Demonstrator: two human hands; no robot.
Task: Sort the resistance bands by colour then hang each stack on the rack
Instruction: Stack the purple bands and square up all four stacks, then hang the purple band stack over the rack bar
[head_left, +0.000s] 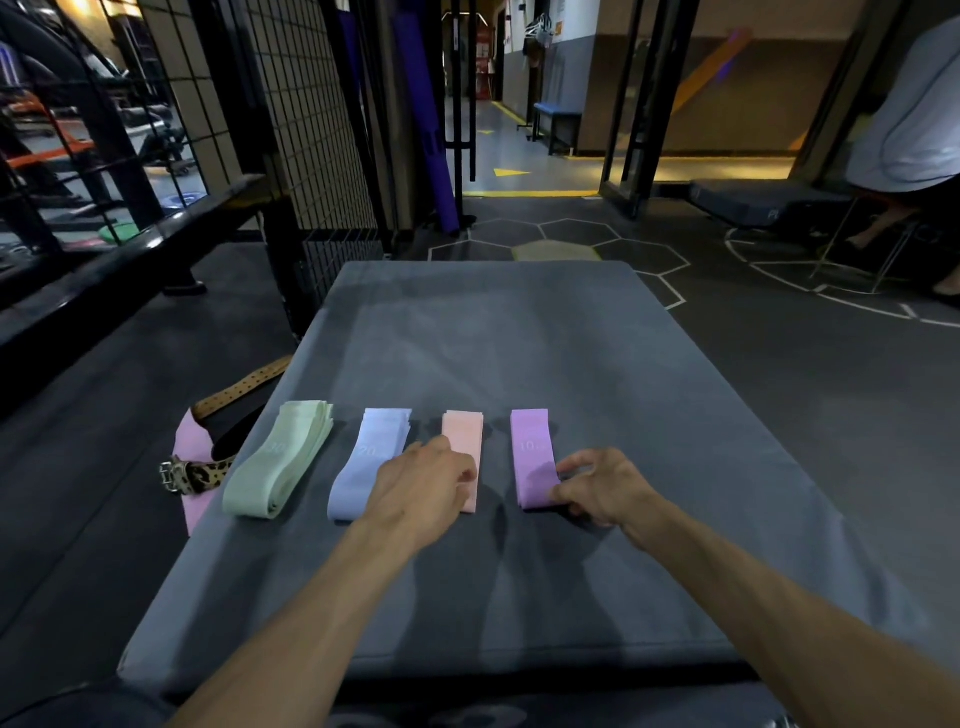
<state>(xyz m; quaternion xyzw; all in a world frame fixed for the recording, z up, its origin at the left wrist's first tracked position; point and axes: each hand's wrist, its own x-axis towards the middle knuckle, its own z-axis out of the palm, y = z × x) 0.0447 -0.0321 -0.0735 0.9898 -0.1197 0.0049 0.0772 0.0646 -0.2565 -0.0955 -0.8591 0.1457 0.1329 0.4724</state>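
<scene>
**Soft fabric bands, four sorted stacks**

Fabric loops lie in four stacks on the grey surface (519, 332): green stack (278, 460), blue stack (366, 462), peach stack (464, 434), purple stack (531, 457). Our left hand (423, 488) rests curled on the peach one; whether it pinches, we cannot tell. Our right hand (605, 488) pinches the purple near end. We judge them light, floppy, apt to slide apart, so we take each whole stack through its loop.

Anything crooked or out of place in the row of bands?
The green stack lies slanted and fanned, unlike the straighter peach stack and purple stack. A leopard belt hangs off the mat's left edge.
</scene>
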